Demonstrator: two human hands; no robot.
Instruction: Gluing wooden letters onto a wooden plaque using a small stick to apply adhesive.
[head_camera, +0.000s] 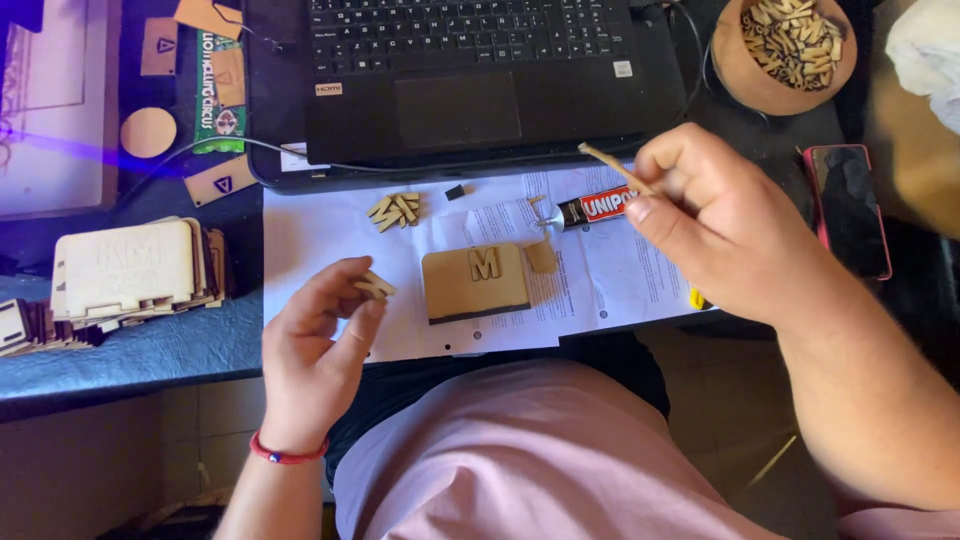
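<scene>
Fingers (372, 300) pinch one wooden letter (376, 287); right hand (715, 225) holds one stick (616, 168).

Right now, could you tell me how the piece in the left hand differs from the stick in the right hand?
The small wooden piece is short and chunky, pinched in the left hand; the thin wooden stick is long and slender, held slanting in the right hand. Both are pale wood.

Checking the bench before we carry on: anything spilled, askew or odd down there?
Nothing spilled. The glue tube lies open on its side on the paper sheet, nozzle toward the wooden plaque, which sits slightly askew. The stack of wooden panels at the table edge is fanned unevenly.
</scene>
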